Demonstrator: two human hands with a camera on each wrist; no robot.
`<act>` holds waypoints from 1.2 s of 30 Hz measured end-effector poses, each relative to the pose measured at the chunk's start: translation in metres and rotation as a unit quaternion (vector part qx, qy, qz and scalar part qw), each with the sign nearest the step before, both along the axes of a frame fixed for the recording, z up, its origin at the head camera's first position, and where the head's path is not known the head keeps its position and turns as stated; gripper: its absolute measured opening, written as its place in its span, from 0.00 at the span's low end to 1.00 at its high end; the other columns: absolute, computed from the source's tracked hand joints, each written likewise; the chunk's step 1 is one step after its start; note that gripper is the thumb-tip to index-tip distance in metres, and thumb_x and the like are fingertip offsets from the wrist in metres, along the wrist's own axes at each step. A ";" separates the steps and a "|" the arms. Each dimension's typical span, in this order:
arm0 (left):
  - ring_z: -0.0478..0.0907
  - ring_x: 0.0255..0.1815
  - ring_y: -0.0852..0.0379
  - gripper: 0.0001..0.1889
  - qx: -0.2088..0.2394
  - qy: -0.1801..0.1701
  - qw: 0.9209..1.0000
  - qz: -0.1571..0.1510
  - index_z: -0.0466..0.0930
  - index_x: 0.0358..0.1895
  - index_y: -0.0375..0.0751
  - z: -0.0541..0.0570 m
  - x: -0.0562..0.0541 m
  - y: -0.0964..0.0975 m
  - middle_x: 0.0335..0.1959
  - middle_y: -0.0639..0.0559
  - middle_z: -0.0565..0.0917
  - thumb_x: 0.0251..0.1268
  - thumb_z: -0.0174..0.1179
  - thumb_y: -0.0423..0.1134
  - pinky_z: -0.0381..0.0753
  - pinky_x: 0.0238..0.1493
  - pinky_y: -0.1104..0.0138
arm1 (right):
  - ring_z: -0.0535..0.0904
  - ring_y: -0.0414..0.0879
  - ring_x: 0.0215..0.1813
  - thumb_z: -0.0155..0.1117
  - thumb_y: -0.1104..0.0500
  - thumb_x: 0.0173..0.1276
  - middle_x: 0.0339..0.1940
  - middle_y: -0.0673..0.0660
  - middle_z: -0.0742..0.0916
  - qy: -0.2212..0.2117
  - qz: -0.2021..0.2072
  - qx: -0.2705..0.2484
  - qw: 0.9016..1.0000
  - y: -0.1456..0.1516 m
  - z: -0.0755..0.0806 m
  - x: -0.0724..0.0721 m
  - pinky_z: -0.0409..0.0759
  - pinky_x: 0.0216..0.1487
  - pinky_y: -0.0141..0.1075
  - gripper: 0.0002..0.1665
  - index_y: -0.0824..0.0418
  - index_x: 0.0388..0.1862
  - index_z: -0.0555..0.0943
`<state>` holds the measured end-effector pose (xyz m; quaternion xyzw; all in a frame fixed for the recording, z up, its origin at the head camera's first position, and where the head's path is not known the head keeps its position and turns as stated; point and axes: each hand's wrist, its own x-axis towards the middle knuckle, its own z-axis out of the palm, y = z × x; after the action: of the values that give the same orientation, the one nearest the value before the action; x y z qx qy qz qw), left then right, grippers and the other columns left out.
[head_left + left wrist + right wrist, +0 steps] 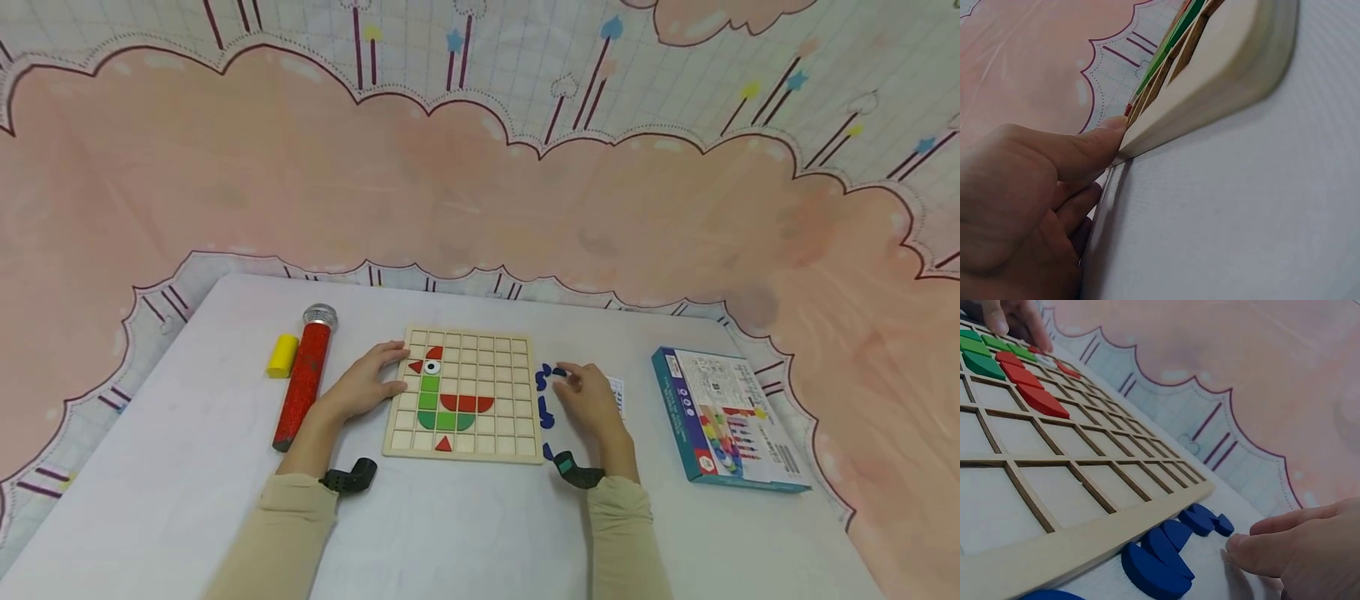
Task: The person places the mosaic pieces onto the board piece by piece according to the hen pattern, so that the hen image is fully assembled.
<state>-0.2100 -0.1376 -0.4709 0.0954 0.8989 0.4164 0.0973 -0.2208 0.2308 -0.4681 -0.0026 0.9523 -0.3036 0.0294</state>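
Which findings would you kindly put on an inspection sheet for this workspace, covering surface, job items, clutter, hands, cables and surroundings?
Surface: white table, flat.
Job's things: wooden grid board holding red pieces, green pieces and a round eye piece; blue pieces lie beside its right edge.
Clutter: red microphone and yellow cylinder at left; printed box at right; white card partly hidden.
Hands: left hand touches the board's left edge; right hand is at the blue pieces, grip unclear.
Cables: nothing seen.
Surroundings: pink-and-white patterned backdrop behind the table.
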 end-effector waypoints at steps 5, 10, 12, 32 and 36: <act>0.50 0.76 0.41 0.30 0.001 -0.001 1.000 0.003 0.66 0.68 0.38 -0.003 0.002 -0.001 0.75 0.43 0.57 0.62 0.61 0.36 0.51 0.73 0.45 | 0.74 0.48 0.40 0.62 0.55 0.66 0.43 0.58 0.80 0.001 -0.003 0.022 1.000 -0.004 0.000 0.002 0.75 0.41 0.39 0.23 0.56 0.60 0.78; 0.50 0.76 0.41 0.30 0.001 -0.003 1.000 0.004 0.66 0.68 0.38 -0.004 0.004 -0.002 0.74 0.43 0.58 0.62 0.62 0.37 0.52 0.73 0.44 | 0.74 0.48 0.39 0.63 0.56 0.65 0.40 0.58 0.81 0.015 -0.017 0.035 0.999 -0.007 0.001 0.005 0.76 0.40 0.40 0.15 0.57 0.51 0.82; 0.50 0.76 0.41 0.30 0.001 -0.003 1.000 0.004 0.66 0.68 0.39 -0.004 0.004 -0.002 0.74 0.43 0.58 0.62 0.62 0.37 0.52 0.73 0.44 | 0.74 0.48 0.38 0.64 0.57 0.64 0.40 0.58 0.81 0.016 -0.022 0.038 0.999 -0.009 0.002 0.006 0.75 0.40 0.41 0.14 0.57 0.48 0.83; 0.50 0.76 0.41 0.29 0.005 0.002 1.000 0.004 0.66 0.68 0.39 -0.002 0.003 0.000 0.74 0.44 0.58 0.62 0.62 0.36 0.52 0.73 0.44 | 0.74 0.46 0.35 0.66 0.61 0.63 0.32 0.54 0.81 0.011 -0.041 0.031 0.999 -0.013 0.006 0.002 0.74 0.36 0.36 0.08 0.58 0.41 0.81; 0.50 0.76 0.41 0.29 0.006 0.002 1.000 0.005 0.67 0.67 0.38 -0.001 0.003 0.000 0.74 0.43 0.58 0.62 0.62 0.36 0.52 0.73 0.44 | 0.74 0.46 0.36 0.63 0.60 0.65 0.34 0.54 0.81 0.019 -0.031 0.026 0.999 -0.013 0.005 0.003 0.73 0.36 0.35 0.13 0.57 0.49 0.82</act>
<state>-0.2071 -0.1373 -0.4715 0.0927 0.8968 0.4223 0.0933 -0.2183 0.2182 -0.4627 0.0222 0.9600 -0.2790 0.0015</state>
